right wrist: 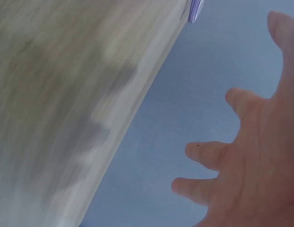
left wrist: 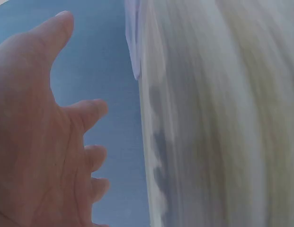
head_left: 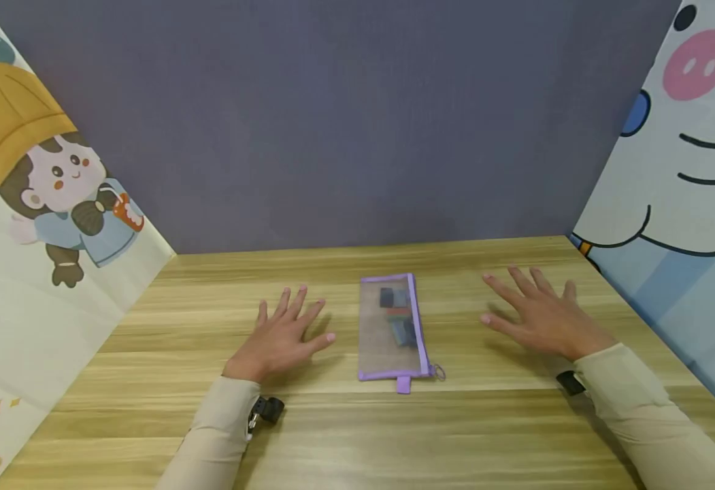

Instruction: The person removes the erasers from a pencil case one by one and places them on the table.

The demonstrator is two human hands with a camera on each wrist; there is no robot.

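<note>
A mesh zipper pouch (head_left: 374, 347) with purple edging lies on the wooden table, its zip along the right side and a ring at the lower right corner. Through the mesh, several small dark, blue and reddish blocks (head_left: 398, 314) show dimly. To the left of the pouch is my left hand (head_left: 280, 340), palm down with fingers spread, holding nothing. My right hand (head_left: 543, 316) is spread likewise, farther off on the pouch's right. Both wrist views show the palms bare and the hands raised over the tabletop, with shadows beneath. A purple edge of the pouch (left wrist: 133, 38) appears in the left wrist view.
The wood-grain table (head_left: 357, 442) runs back to a dark grey-blue panel (head_left: 357, 122). Cartoon-printed side walls stand at the left (head_left: 14, 320) and right (head_left: 688, 286). A black wrist device (head_left: 268, 410) sits at the left cuff, another (head_left: 570, 382) at the right.
</note>
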